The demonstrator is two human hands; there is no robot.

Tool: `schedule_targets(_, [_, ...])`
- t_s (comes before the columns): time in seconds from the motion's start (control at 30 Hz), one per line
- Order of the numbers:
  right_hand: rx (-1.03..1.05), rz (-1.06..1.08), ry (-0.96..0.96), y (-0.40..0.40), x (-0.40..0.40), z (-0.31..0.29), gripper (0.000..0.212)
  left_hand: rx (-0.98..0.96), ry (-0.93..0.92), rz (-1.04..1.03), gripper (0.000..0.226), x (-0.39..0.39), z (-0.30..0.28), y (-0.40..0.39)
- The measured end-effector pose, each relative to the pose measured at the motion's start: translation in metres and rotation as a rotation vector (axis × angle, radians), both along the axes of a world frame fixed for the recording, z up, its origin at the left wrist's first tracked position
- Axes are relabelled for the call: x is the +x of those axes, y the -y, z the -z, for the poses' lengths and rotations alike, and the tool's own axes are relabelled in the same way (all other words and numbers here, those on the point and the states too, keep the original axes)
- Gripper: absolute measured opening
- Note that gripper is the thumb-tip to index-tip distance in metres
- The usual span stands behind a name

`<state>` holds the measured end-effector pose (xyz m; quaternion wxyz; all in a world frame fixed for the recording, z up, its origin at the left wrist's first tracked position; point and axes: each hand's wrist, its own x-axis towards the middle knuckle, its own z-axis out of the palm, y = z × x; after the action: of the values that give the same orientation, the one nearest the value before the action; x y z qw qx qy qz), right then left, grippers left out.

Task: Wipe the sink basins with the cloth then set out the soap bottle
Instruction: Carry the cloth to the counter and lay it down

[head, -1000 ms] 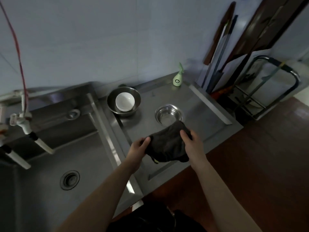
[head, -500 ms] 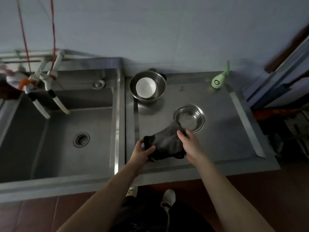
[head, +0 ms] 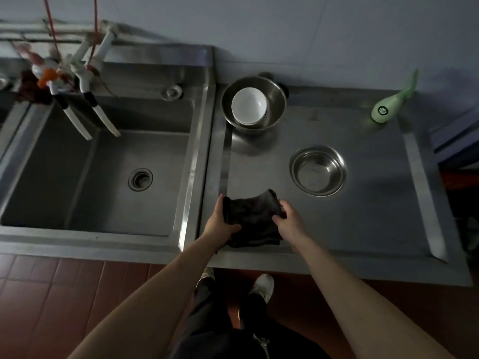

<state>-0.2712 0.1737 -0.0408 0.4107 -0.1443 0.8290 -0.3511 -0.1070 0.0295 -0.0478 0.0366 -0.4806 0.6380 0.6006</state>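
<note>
We are gripping the cloth with left hand and right hand, fingers curled around its edges, beside the basin.

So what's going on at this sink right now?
A person stands at a steel sink unit, both hands gripping a dark cloth over the flat right section: left hand on one edge, right hand on the other. The deep basin is to the left. The green soap bottle sits untouched at the back right corner.
</note>
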Motion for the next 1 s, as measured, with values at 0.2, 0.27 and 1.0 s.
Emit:
schedule_targets(0.2, [0.062, 0.134, -0.075, -0.007, 0.000, 0.030, 0.037, -0.227, 0.103, 0.186, 0.083, -0.014, 0.012, 0.003])
schedule_targets(0.27, [0.143, 0.125, -0.132, -0.012, 0.004, 0.038, 0.025, -0.317, 0.161, 0.264, 0.068, -0.011, 0.019, -0.002])
schedule_targets(1.0, [0.186, 0.093, -0.134, -0.047, 0.028, 0.059, 0.023, -0.483, 0.300, 0.242, 0.051, 0.015, 0.038, -0.034])
